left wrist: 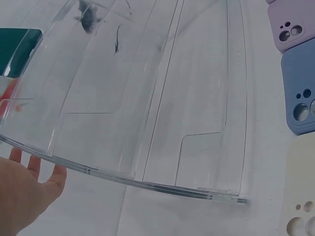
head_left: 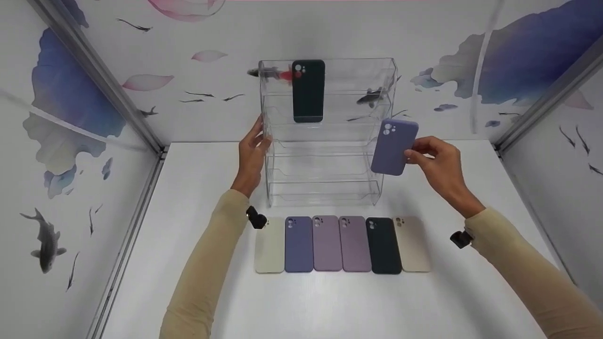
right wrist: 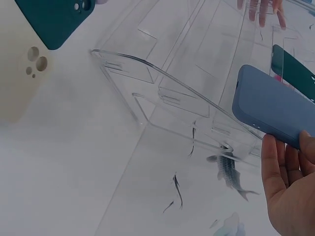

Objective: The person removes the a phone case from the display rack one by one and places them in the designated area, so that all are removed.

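A clear acrylic display rack (head_left: 325, 176) with several tiers stands at the back of the white table. My left hand (head_left: 252, 157) rests its fingertips against the rack's left side; in the left wrist view the fingers (left wrist: 58, 178) meet the clear edge. Beside the rack's right side, my right hand (head_left: 438, 162) pinches a blue-violet phone case (head_left: 395, 147) by its right edge, camera holes at the top. The same case (right wrist: 275, 101) looks blue in the right wrist view. A dark green phone case (head_left: 308, 92) stands upright in the rack's upper part, left of centre.
In front of the rack lies a row of phone cases: cream (head_left: 270, 247), blue-violet (head_left: 298, 245), two mauve ones (head_left: 327, 244) (head_left: 356, 245), dark green (head_left: 384, 247) and beige (head_left: 413, 245). Printed panels (head_left: 202, 28) enclose the table's back and sides.
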`<state>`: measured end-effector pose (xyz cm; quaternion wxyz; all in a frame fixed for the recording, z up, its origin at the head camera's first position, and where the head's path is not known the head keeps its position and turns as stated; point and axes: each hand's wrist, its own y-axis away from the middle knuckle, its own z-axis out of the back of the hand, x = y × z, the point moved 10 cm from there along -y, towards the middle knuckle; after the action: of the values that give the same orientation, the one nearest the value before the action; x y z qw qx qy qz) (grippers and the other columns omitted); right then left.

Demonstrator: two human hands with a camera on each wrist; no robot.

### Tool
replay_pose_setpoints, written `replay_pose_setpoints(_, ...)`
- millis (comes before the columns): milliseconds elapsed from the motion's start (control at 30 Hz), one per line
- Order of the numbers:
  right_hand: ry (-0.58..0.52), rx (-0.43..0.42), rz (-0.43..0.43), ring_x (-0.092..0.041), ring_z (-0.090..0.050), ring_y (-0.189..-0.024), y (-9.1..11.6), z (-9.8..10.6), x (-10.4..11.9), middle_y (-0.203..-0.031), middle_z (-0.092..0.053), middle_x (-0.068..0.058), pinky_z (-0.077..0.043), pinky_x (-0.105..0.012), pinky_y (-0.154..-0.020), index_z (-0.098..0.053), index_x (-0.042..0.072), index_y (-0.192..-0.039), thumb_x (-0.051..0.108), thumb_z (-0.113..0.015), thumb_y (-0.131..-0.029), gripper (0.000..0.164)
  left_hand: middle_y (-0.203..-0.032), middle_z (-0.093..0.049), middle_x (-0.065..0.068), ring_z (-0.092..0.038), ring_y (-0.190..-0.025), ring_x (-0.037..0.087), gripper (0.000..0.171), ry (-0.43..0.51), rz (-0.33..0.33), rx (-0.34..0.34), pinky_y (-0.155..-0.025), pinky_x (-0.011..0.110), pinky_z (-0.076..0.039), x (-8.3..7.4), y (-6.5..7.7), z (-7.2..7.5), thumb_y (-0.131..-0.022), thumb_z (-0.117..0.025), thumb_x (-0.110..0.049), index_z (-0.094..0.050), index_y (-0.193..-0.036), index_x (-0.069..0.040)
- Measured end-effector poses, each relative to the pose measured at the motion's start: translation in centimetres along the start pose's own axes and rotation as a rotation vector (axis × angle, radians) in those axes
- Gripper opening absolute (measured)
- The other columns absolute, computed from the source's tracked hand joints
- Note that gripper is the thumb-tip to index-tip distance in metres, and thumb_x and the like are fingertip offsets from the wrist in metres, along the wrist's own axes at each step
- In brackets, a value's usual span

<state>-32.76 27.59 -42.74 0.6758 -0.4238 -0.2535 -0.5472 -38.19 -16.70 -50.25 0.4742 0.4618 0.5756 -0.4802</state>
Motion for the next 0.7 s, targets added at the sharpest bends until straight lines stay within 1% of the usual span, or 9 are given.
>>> replay_pose_setpoints(233, 0.042, -0.003, -0.013, -0.004, -0.071, -0.099, 1.7, 0.9, -1.8, -0.117, -0.074, -0.021, -0.055, -0.009, -0.088, -0.072, -0.007, -0.13, 0.003, -0.074, -0.106, 0.026, -0.173, -0.045, 0.006, -0.049, -0.152, 0.027, 0.064, 0.019, 0.017, -0.006, -0.127, 0.045, -0.04, 0.2, 0.1, -0.1, -0.114, -0.06, -0.011, -0.039, -0.172, -0.026)
replay_pose_setpoints(300, 0.037, -0.006, -0.014, -0.004, -0.071, -0.098, 2.1, 1.2, -2.3, -0.117, -0.075, -0.021, -0.056, -0.009, -0.087, -0.073, -0.006, -0.13, 0.004, -0.074, -0.106, 0.026, -0.174, -0.044, 0.005, -0.048, -0.154, 0.028, 0.063, 0.026, 0.019, -0.005, -0.128, 0.045, -0.039, 0.2, 0.0, -0.1, -0.114, -0.06, -0.011, -0.039, -0.173, -0.025)
replay_pose_setpoints(467, 0.01, -0.007, -0.004, -0.002, -0.073, -0.097, 3.3, 2.0, -3.2, -0.114, -0.076, -0.021, -0.058, -0.011, -0.085, -0.074, -0.006, -0.126, 0.003, -0.077, -0.104, 0.024, -0.175, -0.043, -0.002, -0.047, -0.155, 0.028, 0.062, 0.024, 0.009, -0.002, -0.128, 0.043, -0.039, 0.0, -0.1, -0.3, -0.115, -0.058, -0.012, -0.04, -0.172, -0.027)
replay_pose_setpoints(700, 0.026, 0.003, -0.036, -0.002, -0.074, -0.096, 5.3, 2.8, -5.4, -0.109, -0.076, -0.017, -0.058, -0.013, -0.085, -0.075, -0.006, -0.122, 0.005, -0.077, -0.104, 0.021, -0.175, -0.043, 0.0, -0.048, -0.155, 0.026, 0.061, 0.002, 0.0, -0.013, -0.127, 0.04, -0.04, 0.1, 0.1, -0.2, -0.115, -0.058, -0.012, -0.04, -0.172, -0.026)
